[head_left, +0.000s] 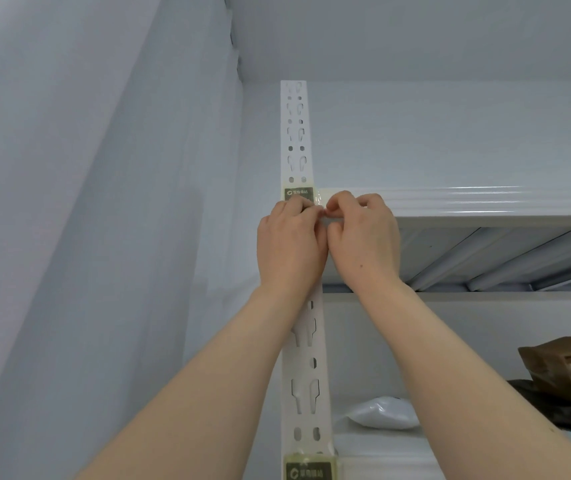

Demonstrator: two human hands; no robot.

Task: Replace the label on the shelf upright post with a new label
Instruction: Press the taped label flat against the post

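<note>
The fingers of the left hand are curled tight, their tips pressed onto the label taped round the shelf upright post. The right hand mirrors it, its fingers bent in so that thumb and forefinger meet the left's at the label's right edge, where glossy tape wraps the post's corner. Both hands appear to pinch that edge, though the knuckles hide the actual contact.

Only the label's top strip shows above the left hand (a dark green band with a pale logo and print too blurred to read); the rest lies under the fingers. The hands also cover the spot where the post meets the upper shelf, whose white front edge runs off to the right just behind the right hand. Both forearms rise from the bottom of the view, the left one crossing the post's slotted face.

Low on the same post sits a second label, cut off by the bottom edge. On the lower shelf a white plastic bag lies near the post. Farther right, a brown package rests on something dark and is cut off by the right edge. A pale wall stands to the left.
</note>
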